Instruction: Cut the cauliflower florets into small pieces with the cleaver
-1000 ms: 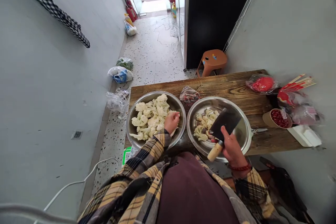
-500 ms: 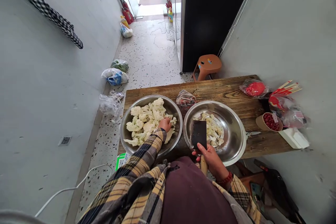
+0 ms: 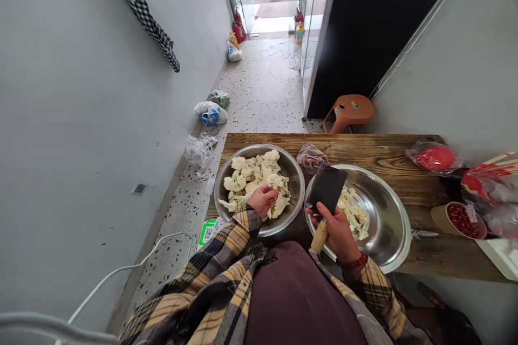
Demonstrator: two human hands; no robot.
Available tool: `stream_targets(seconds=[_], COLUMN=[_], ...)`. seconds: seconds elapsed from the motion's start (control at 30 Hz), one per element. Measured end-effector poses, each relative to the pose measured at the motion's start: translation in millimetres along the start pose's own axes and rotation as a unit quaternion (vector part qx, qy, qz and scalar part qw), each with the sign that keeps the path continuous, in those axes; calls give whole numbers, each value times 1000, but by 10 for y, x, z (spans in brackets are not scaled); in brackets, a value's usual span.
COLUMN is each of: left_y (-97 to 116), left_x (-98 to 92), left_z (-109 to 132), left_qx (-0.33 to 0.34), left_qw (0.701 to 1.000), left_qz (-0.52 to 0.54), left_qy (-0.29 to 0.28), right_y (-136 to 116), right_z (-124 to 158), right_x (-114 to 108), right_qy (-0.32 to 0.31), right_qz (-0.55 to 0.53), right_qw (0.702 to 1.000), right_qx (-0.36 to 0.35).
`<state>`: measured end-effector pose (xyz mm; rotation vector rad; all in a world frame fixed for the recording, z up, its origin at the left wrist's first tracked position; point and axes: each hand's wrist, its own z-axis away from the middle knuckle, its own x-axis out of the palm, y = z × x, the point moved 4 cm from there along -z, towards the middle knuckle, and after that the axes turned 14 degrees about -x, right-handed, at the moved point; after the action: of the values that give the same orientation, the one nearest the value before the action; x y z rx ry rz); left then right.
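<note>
In the left steel bowl point(image 3: 220, 178) lies a heap of white cauliflower pieces point(image 3: 254, 170). My left hand point(image 3: 263, 200) is over the near right part of this heap, fingers curled together; what they hold, if anything, is too small to make out. My right hand point(image 3: 336, 232) grips a cleaver point(image 3: 327, 188) with a dark broad blade and a wooden handle. The blade points up and away, over the left side of the right steel bowl point(image 3: 388, 226). Small cut cauliflower pieces point(image 3: 352, 213) lie in that bowl, partly behind the blade.
A crumpled plastic bag point(image 3: 311, 156) lies between the bowls on the wooden table point(image 3: 376, 151). At the right are a red bundle in plastic point(image 3: 436, 158), a tub of red seeds point(image 3: 463, 220) and skewers. An orange stool point(image 3: 352, 110) stands behind the table.
The view has turned left, so things appear further right. My left hand has lifted off the heap and turned over, fingers curled. The cleaver has tilted to the right, still in my right hand.
</note>
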<state>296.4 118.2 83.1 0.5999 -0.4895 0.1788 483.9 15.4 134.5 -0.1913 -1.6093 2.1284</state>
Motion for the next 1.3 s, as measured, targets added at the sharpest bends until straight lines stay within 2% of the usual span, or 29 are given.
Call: stream_targets(seconds=[0.2,0.33,0.53,0.67,0.8,0.87,1.0,1.13,1.23,1.3], left_y=[-15,-97,-89,25,151,174,156,95,95,121], left_x=[18,36,-30,-114,-43,-16,-65,-115,-149,-154], left_z=[278,372,475,577,705,749,782,787,792,817], left_qx=[6,-2,2,3,40,56,68,20,-2,3], left_qw=[999,999,999,999,991,986,985,991,998,999], left_qz=[50,52,8,10,-27,-63,-127,-106,-52,-30], left_qy=[5,-3,-35,-36,-121,-141,-95,-79,-45,-26], right_y=[-18,49,43,2,-22,-36,-87,-168,-274,-330], right_z=[23,38,21,34,69,87,107,108,148,209], right_x=[519,723,688,626,648,690,780,768,629,562], right_qy=[-55,-89,-55,-45,-50,-58,-78,-97,-27,7], right_qz=[-78,-78,-54,-112,-142,-133,-92,37,201,263], right_qw=[995,993,997,993,988,989,993,991,960,937], right_qx=[-16,-24,-27,6,37,40,10,-88,-194,-228])
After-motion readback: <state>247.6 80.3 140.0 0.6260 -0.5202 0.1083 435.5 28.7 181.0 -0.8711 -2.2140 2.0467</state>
